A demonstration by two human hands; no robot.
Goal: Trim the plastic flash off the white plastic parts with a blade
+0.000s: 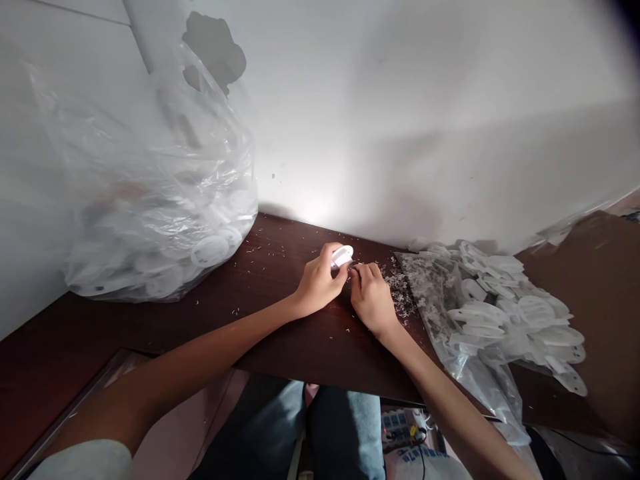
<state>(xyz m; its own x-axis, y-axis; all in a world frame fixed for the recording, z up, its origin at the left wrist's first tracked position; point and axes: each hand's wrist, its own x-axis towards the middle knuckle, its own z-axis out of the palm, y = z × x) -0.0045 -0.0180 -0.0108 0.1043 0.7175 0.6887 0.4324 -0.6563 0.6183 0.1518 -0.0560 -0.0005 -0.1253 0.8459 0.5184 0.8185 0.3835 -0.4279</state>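
My left hand point(318, 283) is closed around a small white plastic part point(343, 255), holding it just above the dark brown table point(280, 333). My right hand point(371, 297) is closed in a pinch right beside it, its fingertips at the part's lower edge; a small thin tool may be in the fingers, too small to make out. White shavings point(397, 287) lie scattered on the table just right of my hands.
A big clear plastic bag point(160, 200) full of white round parts stands at the left against the white wall. At the right, a heap of white plastic pieces point(515, 313) lies on a clear bag. My knees in jeans and a power strip point(400, 427) show below the table edge.
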